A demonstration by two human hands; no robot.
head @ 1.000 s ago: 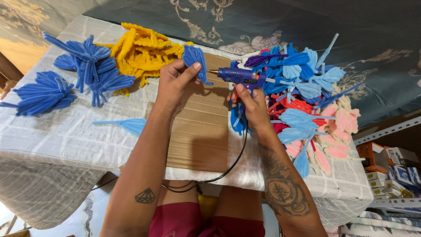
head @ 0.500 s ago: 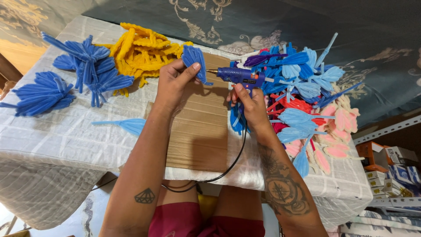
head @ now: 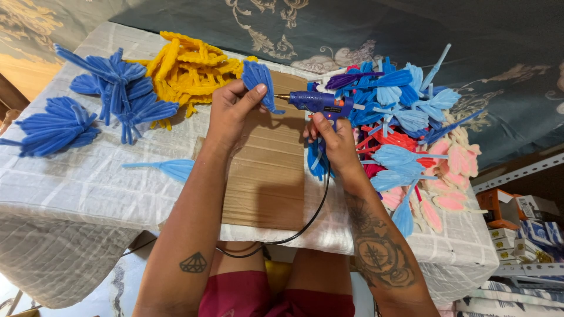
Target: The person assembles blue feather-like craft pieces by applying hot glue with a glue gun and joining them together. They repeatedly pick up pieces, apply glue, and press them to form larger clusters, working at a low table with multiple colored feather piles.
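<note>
My left hand (head: pixel 230 109) pinches a dark blue pipe-cleaner leaf piece (head: pixel 258 79) and holds it up over the brown cardboard sheet (head: pixel 267 176). My right hand (head: pixel 332 134) grips the handle of a blue hot glue gun (head: pixel 320 101). The gun's metal nozzle points left and sits just beside the blue leaf piece. A black cord (head: pixel 305 220) runs from the gun down over the table edge toward my lap.
Dark blue pipe-cleaner bundles (head: pixel 94 100) and a yellow pile (head: pixel 191 67) lie at the back left. A light blue leaf (head: pixel 167 169) lies on the white tablecloth (head: pixel 76 188). Blue, red and pink pieces (head: pixel 411 129) are heaped at right. Boxes (head: pixel 517 217) stand on the floor at right.
Both hands stay in nearly the same place; the glue gun nozzle and the blue leaf piece remain close together.
</note>
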